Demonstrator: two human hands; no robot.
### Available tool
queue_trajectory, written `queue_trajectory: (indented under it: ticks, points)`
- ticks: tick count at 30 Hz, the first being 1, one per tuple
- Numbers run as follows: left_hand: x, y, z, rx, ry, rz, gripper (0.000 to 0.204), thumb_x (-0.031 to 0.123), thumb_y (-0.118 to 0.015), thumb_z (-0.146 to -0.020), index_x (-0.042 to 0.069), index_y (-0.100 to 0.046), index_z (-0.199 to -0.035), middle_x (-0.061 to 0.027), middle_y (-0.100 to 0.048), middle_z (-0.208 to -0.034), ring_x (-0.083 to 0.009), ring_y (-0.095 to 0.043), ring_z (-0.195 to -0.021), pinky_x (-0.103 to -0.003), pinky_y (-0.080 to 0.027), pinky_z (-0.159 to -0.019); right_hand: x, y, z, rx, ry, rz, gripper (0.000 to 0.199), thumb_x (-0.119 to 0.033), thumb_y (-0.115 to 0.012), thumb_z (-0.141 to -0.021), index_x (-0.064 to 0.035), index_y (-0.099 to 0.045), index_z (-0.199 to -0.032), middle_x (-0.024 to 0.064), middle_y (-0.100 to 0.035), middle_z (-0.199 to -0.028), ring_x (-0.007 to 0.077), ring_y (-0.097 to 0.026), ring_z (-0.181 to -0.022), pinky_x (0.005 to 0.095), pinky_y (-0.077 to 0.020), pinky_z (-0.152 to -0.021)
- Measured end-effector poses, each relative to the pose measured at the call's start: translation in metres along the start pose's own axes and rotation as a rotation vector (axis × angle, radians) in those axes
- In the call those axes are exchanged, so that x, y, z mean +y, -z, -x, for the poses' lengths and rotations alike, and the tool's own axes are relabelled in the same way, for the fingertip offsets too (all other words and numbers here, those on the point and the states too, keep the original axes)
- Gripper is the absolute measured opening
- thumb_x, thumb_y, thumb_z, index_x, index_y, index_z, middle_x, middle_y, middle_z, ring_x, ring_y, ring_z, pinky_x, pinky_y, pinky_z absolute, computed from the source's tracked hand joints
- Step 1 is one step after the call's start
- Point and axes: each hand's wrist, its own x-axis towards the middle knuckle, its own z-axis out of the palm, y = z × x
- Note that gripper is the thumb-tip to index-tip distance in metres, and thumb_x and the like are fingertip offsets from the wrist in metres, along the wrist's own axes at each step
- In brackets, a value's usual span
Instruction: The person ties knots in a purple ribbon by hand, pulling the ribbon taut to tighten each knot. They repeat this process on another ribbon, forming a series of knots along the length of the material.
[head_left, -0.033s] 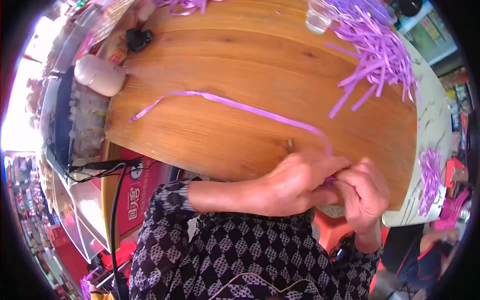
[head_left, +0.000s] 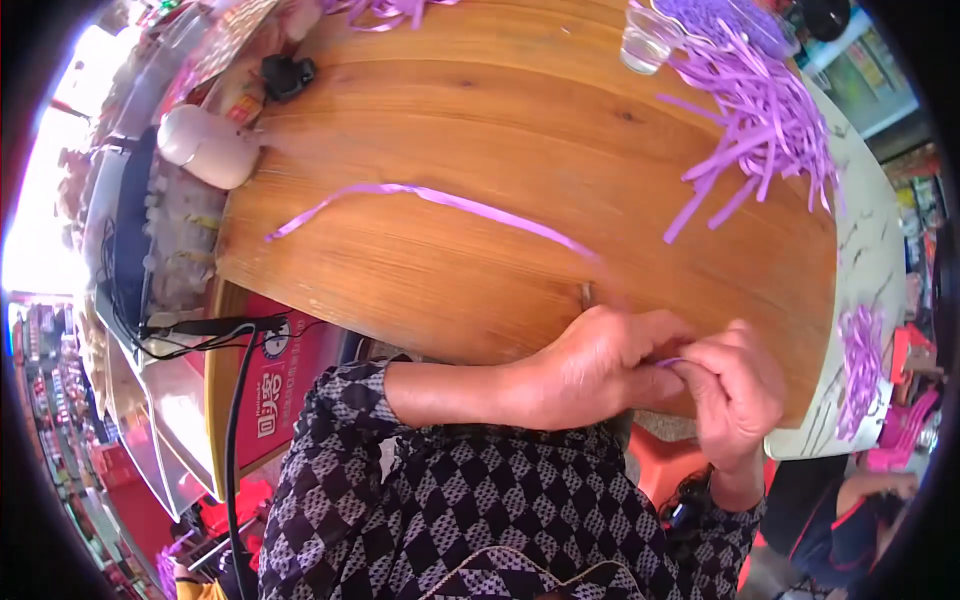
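Note:
A thin purple ribbon (head_left: pixel 480 209) lies across the wooden table (head_left: pixel 450 120), curving from the left toward my hands. Close to them its stretch is smeared by motion. My left hand (head_left: pixel 605 368) is closed near the table's front edge, thumb and fingers pinching a bit of ribbon. Opposite it, fingers bent and tips almost meeting the left's, my right hand (head_left: pixel 735 395) pinches the same small purple piece. My fingers cover most of what lies between them, so any knot or loop there is hidden.
At the far right lies a heap of purple ribbon strips (head_left: pixel 770 135) beside a clear cup (head_left: pixel 643 52). More ribbon (head_left: pixel 860 370) rests on a white marbled surface (head_left: pixel 862 240). A pale rounded object (head_left: pixel 208 148) and a small black object (head_left: pixel 287 76) stand at the left. A person (head_left: pixel 850 520) is at lower right.
The ribbon's stretch nearest my hands, which curved clearly down to them, is now a faint blur. My fingertips have shifted slightly around the pinched piece. The whole view has moved a little.

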Motion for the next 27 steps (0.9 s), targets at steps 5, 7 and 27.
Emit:
queue_trajectory:
  ticks: [5, 7, 27]
  points:
    - [-0.016, 0.022, 0.014, -0.022, 0.081, 0.016, 0.016, 0.012, -0.060, -0.087, -0.002, -0.059, -0.095, -0.0039, -0.059, -0.080, -0.0075, -0.051, -0.069, -0.020, -0.042, -0.062, 0.018, 0.004, 0.014, 0.055, -0.221, -0.103, 0.011, 0.006, -0.067, -0.070, 0.0037, -0.058, -0.075, 0.0065, -0.054, -0.068, 0.0156, -0.047, -0.063, 0.0259, -0.0369, -0.059]
    - [-0.015, 0.027, 0.016, 0.030, -0.090, -0.088, 0.015, 0.012, -0.059, -0.088, -0.002, -0.060, -0.092, -0.0034, -0.060, -0.080, -0.0071, -0.052, -0.065, -0.020, -0.042, -0.059, 0.023, 0.001, 0.018, 0.067, -0.288, -0.159, 0.010, 0.003, -0.068, -0.071, 0.0040, -0.058, -0.075, 0.0043, -0.054, -0.068, 0.0125, -0.046, -0.064, 0.0250, -0.0355, -0.059]
    - [-0.019, 0.031, 0.018, -0.075, 0.062, 0.080, 0.011, 0.005, -0.055, -0.088, -0.002, -0.056, -0.096, -0.0047, -0.060, -0.079, -0.0099, -0.057, -0.081, -0.025, -0.047, -0.070, -0.012, -0.037, 0.002, 0.099, 0.105, 0.182, 0.015, 0.007, -0.061, -0.073, 0.0033, -0.059, -0.087, 0.0159, -0.061, -0.082, 0.0312, -0.058, -0.071, 0.0373, -0.0462, -0.063]
